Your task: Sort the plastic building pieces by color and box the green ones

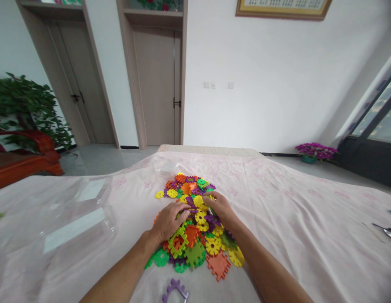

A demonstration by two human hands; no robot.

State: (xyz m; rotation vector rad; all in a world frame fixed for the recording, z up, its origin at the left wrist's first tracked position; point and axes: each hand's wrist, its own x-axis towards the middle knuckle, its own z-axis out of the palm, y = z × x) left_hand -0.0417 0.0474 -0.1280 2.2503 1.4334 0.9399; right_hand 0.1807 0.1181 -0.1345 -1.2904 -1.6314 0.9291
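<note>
A heap of colourful plastic interlocking pieces lies on the cloth between my hands. My left hand (pixel 170 219) rests on the heap's left side, its thumb and fingers apart, close to a yellow-green square frame piece (pixel 177 242). From the right, my right hand (pixel 219 207) reaches in with its fingertips by a yellow notched disc (pixel 198 201); its fingers look spread and partly among the pieces. Nearer to me are an orange square piece (pixel 218 265) and a green notched disc (pixel 161 257). A purple frame piece (pixel 175 290) lies apart at the front.
Clear plastic containers (pixel 110 227) stand on the left of the pale pink cloth (pixel 296 227). At the far right edge lies a spoon-like metal item (pixel 390 234). A red wooden chair (pixel 43 147), a leafy plant (pixel 23 105) and purple flowers (pixel 315 150) are beyond the table.
</note>
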